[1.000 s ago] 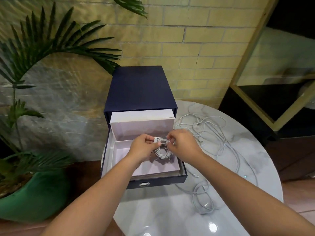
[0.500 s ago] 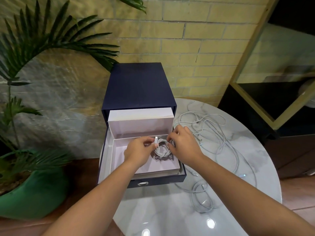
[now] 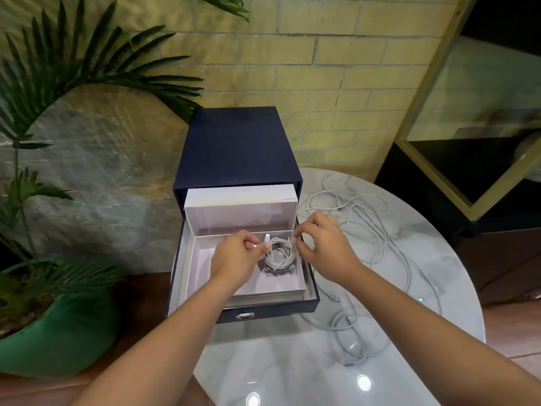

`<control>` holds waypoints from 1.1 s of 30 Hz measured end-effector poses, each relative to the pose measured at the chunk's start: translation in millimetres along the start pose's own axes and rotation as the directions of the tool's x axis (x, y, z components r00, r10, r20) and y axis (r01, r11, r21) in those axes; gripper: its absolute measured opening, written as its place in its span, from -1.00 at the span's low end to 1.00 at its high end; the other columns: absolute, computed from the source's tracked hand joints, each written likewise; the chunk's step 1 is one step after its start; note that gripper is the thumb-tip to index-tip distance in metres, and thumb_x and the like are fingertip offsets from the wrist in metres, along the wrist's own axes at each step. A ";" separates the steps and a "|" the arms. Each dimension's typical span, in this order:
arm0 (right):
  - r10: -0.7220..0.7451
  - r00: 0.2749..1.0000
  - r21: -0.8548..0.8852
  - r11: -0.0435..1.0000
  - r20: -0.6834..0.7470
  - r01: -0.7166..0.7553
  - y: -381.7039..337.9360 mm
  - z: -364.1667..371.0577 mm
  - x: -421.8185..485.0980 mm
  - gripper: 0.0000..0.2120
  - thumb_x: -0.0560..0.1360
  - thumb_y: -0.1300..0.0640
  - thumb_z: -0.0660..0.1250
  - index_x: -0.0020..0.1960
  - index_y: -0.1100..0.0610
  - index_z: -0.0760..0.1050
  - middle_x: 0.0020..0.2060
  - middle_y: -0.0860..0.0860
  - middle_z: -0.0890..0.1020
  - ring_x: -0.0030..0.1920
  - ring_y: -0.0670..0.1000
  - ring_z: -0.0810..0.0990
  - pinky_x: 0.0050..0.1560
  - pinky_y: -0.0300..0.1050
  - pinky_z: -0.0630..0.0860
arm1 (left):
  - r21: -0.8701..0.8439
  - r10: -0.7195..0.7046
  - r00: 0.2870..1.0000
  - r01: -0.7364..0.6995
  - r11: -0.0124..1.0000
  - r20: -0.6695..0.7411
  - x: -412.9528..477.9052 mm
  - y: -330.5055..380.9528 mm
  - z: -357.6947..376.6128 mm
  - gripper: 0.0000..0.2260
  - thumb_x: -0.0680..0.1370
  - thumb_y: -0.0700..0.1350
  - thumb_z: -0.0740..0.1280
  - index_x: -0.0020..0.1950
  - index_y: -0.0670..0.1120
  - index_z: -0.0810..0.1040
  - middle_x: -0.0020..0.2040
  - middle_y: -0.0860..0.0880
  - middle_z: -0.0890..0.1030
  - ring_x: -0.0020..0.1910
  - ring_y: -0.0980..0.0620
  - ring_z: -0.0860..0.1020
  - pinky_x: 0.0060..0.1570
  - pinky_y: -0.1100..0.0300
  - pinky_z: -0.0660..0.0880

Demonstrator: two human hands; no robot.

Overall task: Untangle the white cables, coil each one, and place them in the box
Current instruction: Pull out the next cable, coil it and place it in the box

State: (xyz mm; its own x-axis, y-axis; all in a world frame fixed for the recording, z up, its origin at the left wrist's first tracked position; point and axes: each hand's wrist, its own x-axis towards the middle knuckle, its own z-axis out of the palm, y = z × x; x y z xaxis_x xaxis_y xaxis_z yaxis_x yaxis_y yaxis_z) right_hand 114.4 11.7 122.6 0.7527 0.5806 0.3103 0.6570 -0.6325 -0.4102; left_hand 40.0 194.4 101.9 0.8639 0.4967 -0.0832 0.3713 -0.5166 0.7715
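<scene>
A coiled white cable [image 3: 280, 255] lies in the white inner tray [image 3: 205, 260] of the navy drawer box [image 3: 237, 148], whose drawer is pulled out toward me. My left hand [image 3: 234, 259] pinches the coil's left side near its connector. Just off the coil's right edge is my right hand [image 3: 325, 250], fingers loosely curled, thumb and forefinger apart and holding nothing. Several loose white cables [image 3: 369, 221] lie tangled on the table to the right of the box. A looser bundle [image 3: 348, 345] sits nearer me.
The box stands on a round white marble table [image 3: 287, 364] beside a brick wall. A palm in a green pot [image 3: 58, 332] stands to the left, below table height. A dark, wood-framed cabinet [image 3: 439, 183] is close on the right.
The coil has gone down into the inner tray. My right hand has let go of it and drawn slightly to the right. My left hand keeps its pinch.
</scene>
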 end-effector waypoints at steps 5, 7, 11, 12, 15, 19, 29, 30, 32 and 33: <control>0.035 0.999 0.103 0.994 -0.042 -0.030 21.8 -21.4 -8.3 -0.94 0.50 0.13 0.37 -0.05 0.04 0.59 -0.15 -0.06 0.49 -0.05 -0.04 0.42 -0.01 -0.18 0.36 | -0.137 0.105 0.994 -0.101 0.985 0.024 -12.1 23.8 2.9 -0.86 0.51 0.06 0.38 -0.12 0.02 0.52 -0.25 0.05 0.54 -0.29 0.05 0.52 -0.29 0.15 0.44; 0.060 0.997 0.119 0.991 -0.050 -0.053 34.2 -32.5 -15.7 -0.95 0.50 0.13 0.37 -0.06 0.04 0.59 -0.16 -0.08 0.50 -0.09 -0.05 0.44 -0.04 -0.18 0.39 | -0.159 0.151 0.988 -0.143 0.977 0.037 -18.4 36.1 9.6 -0.89 0.52 0.04 0.37 -0.13 0.03 0.52 -0.28 0.05 0.52 -0.31 0.04 0.50 -0.25 0.09 0.48; 0.120 0.992 0.163 0.980 -0.039 -0.112 64.7 -53.3 -35.8 -0.96 0.50 0.15 0.37 -0.09 0.03 0.59 -0.21 -0.11 0.51 -0.15 -0.06 0.47 -0.08 -0.19 0.44 | -0.179 0.233 0.971 -0.221 0.959 0.048 -32.0 62.9 33.3 -0.89 0.53 -0.04 0.36 -0.18 0.02 0.51 -0.37 0.06 0.46 -0.38 0.09 0.43 -0.28 0.18 0.44; 0.129 0.991 0.175 0.977 -0.032 -0.122 71.8 -56.6 -41.0 -0.95 0.49 0.16 0.38 -0.10 0.02 0.59 -0.22 -0.13 0.51 -0.16 -0.08 0.48 -0.09 -0.19 0.44 | -0.179 0.250 0.967 -0.237 0.955 0.056 -35.3 69.3 39.8 -0.90 0.53 -0.06 0.36 -0.18 0.00 0.51 -0.38 0.06 0.45 -0.38 0.12 0.41 -0.29 0.22 0.42; 0.146 0.989 0.187 0.972 -0.011 -0.142 94.0 -64.6 -59.5 -0.91 0.48 0.19 0.39 -0.11 0.01 0.58 -0.25 -0.16 0.51 -0.19 -0.10 0.49 -0.11 -0.19 0.45 | -0.204 0.298 0.951 -0.276 0.939 0.084 -47.3 88.8 63.7 -0.92 0.51 -0.12 0.37 -0.17 -0.03 0.53 -0.40 0.08 0.43 -0.38 0.15 0.39 -0.30 0.29 0.36; 0.174 0.984 0.176 0.969 0.029 -0.176 122.6 -69.8 -86.5 -0.91 0.47 0.21 0.40 -0.10 0.03 0.58 -0.25 -0.17 0.52 -0.19 -0.12 0.51 -0.10 -0.23 0.46 | -0.233 0.334 0.926 -0.291 0.928 0.174 -65.6 105.7 100.0 -0.96 0.51 -0.13 0.36 -0.14 -0.05 0.55 -0.38 0.03 0.44 -0.39 0.16 0.39 -0.32 0.32 0.35; 0.211 0.941 0.178 0.948 0.263 -0.263 179.6 -54.5 -138.6 -0.92 0.48 0.22 0.36 -0.08 0.08 0.60 -0.22 -0.08 0.54 -0.20 -0.13 0.51 -0.11 -0.22 0.46 | 0.325 -0.077 0.883 -0.089 0.942 0.463 -80.3 54.8 182.4 -0.85 0.51 -0.11 0.26 0.01 0.02 0.58 0.00 0.02 0.59 -0.06 0.04 0.56 -0.10 0.22 0.52; 0.206 0.934 0.178 0.948 0.291 -0.264 184.5 -51.4 -141.4 -0.92 0.48 0.22 0.36 -0.08 0.08 0.60 -0.20 -0.07 0.55 -0.20 -0.12 0.51 -0.10 -0.20 0.48 | 0.424 -0.113 0.879 -0.108 0.899 0.464 -81.9 48.2 185.9 -0.84 0.51 -0.09 0.27 0.05 0.06 0.57 0.08 0.02 0.56 0.05 0.00 0.54 0.03 0.16 0.51; 0.188 0.917 0.182 0.947 0.352 -0.264 191.8 -45.0 -145.2 -0.93 0.49 0.19 0.35 -0.07 0.07 0.60 -0.18 -0.04 0.56 -0.17 -0.07 0.54 -0.07 -0.10 0.52 | 0.581 -0.151 0.883 -0.156 0.799 0.444 -86.3 39.0 191.2 -0.80 0.51 -0.06 0.29 0.11 0.09 0.54 0.16 0.02 0.49 0.17 -0.02 0.46 0.16 0.12 0.43; 0.179 0.908 0.182 0.948 0.379 -0.262 194.6 -41.8 -146.3 -0.93 0.49 0.18 0.34 -0.07 0.07 0.60 -0.17 -0.03 0.56 -0.15 -0.06 0.55 -0.06 -0.06 0.53 | 0.630 -0.148 0.889 -0.181 0.755 0.433 -88.5 35.3 193.4 -0.80 0.52 -0.05 0.29 0.12 0.10 0.53 0.17 0.02 0.47 0.19 -0.02 0.44 0.17 0.14 0.40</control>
State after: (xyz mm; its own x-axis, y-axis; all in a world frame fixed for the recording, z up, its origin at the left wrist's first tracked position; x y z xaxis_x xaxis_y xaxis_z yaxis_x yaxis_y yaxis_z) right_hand 133.9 -217.8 33.3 0.7851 0.6084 -0.1161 0.4177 -0.6585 -0.6261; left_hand 42.4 -2.7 14.5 0.8604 0.2165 -0.4614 0.3385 -0.9195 0.1998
